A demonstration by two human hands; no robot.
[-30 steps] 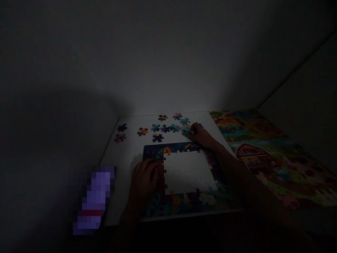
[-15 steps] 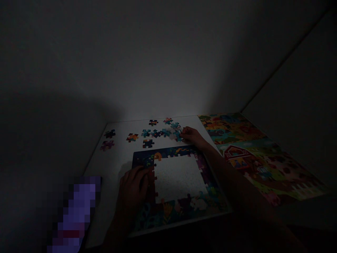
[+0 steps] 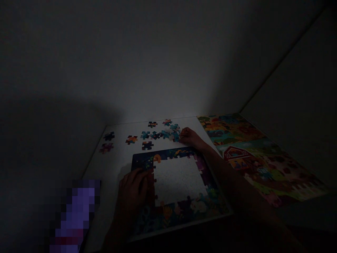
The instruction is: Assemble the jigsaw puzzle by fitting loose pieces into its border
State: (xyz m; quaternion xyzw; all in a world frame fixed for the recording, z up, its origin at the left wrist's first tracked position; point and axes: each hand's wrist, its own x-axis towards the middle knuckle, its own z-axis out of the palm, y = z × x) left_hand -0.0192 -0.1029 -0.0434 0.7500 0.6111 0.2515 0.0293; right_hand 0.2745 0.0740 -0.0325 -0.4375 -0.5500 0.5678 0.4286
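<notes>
A jigsaw puzzle (image 3: 181,153) lies on the white table, its border joined and its middle showing bare white. My left hand (image 3: 133,188) rests over the puzzle's left border, fingers laid out and slightly bent, holding nothing. Beyond the far border, my right hand (image 3: 191,137) has thumb and fingers pinched at the edge of a light blue puzzle piece (image 3: 176,136). That piece is close to other loose blue pieces, and the dim light blurs where they overlap. Further left lie more loose pieces, among them an orange piece (image 3: 131,140) and a dark blue piece (image 3: 147,145).
Two colourful pictures, a farm scene (image 3: 263,172) and an animal scene (image 3: 231,126), lie on the right. A purple piece (image 3: 106,148) and a dark piece (image 3: 109,136) sit at the far left. A pixelated purple shape (image 3: 77,211) fills the lower left. A wall (image 3: 158,70) rises behind the table.
The view has shifted very slightly. My right hand stays at the light blue pieces, with only a small movement of the fingers. My left hand keeps its place on the border.
</notes>
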